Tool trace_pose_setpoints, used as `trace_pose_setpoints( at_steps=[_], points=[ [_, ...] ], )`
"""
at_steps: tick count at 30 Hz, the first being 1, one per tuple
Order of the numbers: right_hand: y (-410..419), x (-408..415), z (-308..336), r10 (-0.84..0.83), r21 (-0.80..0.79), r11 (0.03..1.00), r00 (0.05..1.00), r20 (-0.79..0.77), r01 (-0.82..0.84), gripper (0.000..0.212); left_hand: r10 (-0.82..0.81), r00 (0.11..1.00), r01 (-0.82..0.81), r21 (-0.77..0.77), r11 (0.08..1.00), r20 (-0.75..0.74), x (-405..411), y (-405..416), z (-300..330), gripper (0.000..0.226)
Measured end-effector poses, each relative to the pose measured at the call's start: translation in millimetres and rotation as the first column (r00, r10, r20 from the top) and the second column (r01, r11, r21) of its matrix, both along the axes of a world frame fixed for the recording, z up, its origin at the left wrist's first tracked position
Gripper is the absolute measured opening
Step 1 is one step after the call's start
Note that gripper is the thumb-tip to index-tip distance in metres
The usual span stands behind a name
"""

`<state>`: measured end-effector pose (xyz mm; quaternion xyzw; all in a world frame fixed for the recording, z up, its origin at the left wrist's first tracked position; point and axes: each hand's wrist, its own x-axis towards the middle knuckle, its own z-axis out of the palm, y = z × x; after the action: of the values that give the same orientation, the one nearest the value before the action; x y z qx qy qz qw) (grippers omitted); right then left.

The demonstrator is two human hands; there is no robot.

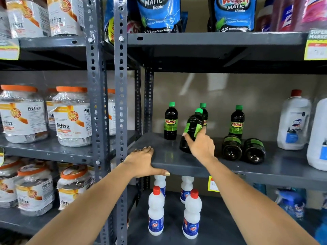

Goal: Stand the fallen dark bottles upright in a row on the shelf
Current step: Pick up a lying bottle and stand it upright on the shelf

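Grey steel shelf (177, 164), middle tier of slotted-angle racking; carries all dark bottles.

Large white jugs (293, 121) at right end of same tier, upright, well apart from held bottle.

Clear orange-lidded jars (72, 115) on neighbouring rack to left, upright.

White bottles with red caps (192, 214) on tier below, upright.

Left hand (143, 160): flat on front left corner of shelf, fingers on top surface, thumb hooked under front edge. Grips shelf edge only; holds no bottle.

Right hand (200, 145): closed around lower body of held dark bottle (192, 128), thumb on left side, index finger up along right side.

Held dark bottle: tilted, green cap leaning up and to right, base low near shelf surface; contact of base with shelf cannot be told. Position between left upright bottle and rear upright bottle.

Upright dark bottles, green caps, toward rear of shelf:
- left upright bottle (171, 122), label facing front;
- rear upright bottle (204, 112), mostly hidden behind held bottle;
- right upright bottle (237, 122), label facing front.

Fallen dark bottles, two, on sides, bases facing camera, touching side by side, in front of right upright bottle:
- left fallen bottle (232, 148);
- right fallen bottle (254, 151).
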<state>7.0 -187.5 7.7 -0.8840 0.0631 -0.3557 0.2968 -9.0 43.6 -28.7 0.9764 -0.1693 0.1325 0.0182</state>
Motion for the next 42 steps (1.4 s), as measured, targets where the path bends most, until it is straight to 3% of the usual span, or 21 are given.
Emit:
trace_pose_setpoints(
  at_steps=[6, 8, 11, 13, 15, 17, 20, 22, 27, 31, 33, 39, 42],
  points=[
    [17, 10, -12, 0.184, -0.097, 0.978, 0.983, -0.009, -0.184, 0.097, 0.013, 1.0, -0.013, -0.013, 1.0, 0.027, 3, 0, -1, 0.144],
    [16, 13, -13, 0.244, -0.078, 0.966, 0.969, -0.036, -0.246, 0.094, 0.012, 1.0, -0.012, -0.01, 1.0, 0.028, 2, 0, -1, 0.145],
    [15, 17, -14, 0.318, 0.032, 0.948, 0.948, -0.022, -0.318, 0.066, 0.012, 1.0, -0.012, -0.018, 1.0, 0.024, 1, 0, -1, 0.144],
    [13, 22, -12, 0.385, 0.159, 0.914, 0.921, -0.054, -0.373, 0.058, 0.006, 1.0, -0.005, -0.029, 1.0, 0.021, 1, 0, 0, 0.143],
    [15, 26, -9, 0.495, 0.386, 0.811, 0.867, -0.051, -0.44, 0.053, 0.002, 1.0, -0.002, -0.047, 0.999, 0.013, 1, 0, 0, 0.142],
    [18, 29, -4, 0.505, 0.513, 0.742, 0.863, -0.004, -0.432, 0.049, 0.008, 1.0, -0.008, -0.057, 0.998, 0.001, 1, 0, 0, 0.143],
    [22, 31, -2, 0.383, 0.357, 0.866, 0.924, -0.022, -0.35, 0.059, 0.024, 1.0, -0.024, -0.051, 0.998, -0.003, 1, 0, 1, 0.145],
    [25, 31, -5, 0.346, 0.299, 0.898, 0.938, -0.028, -0.323, 0.067, 0.027, 0.999, -0.028, -0.047, 0.999, -0.02, 1, 0, 1, 0.147],
    [23, 36, -8, 0.549, 0.535, 0.682, 0.832, 0.077, -0.499, 0.056, 0.03, 0.999, -0.032, -0.055, 0.998, -0.038, 3, 1, 0, 0.149],
    [21, 43, -12, 0.538, 0.498, 0.721, 0.842, 0.038, -0.483, 0.069, 0.04, 0.999, -0.041, -0.058, 0.997, -0.011, 5, 0, -2, 0.148],
    [22, 44, -12, 0.569, 0.512, 0.696, 0.822, 0.035, -0.504, 0.076, 0.04, 0.999, -0.039, -0.059, 0.998, 0.029, 4, 1, -4, 0.146],
    [25, 52, -5, 0.662, 0.561, 0.619, 0.749, 0.004, -0.55, 0.071, 0.062, 0.985, -0.065, 0.012, 0.998, 0.161, -1, 0, -10, 0.144],
    [27, 53, -10, 0.63, 0.505, 0.667, 0.777, 0.012, -0.548, 0.076, 0.078, 0.983, -0.083, 0.026, 0.996, 0.168, -3, -1, -9, 0.145]
  ],
)
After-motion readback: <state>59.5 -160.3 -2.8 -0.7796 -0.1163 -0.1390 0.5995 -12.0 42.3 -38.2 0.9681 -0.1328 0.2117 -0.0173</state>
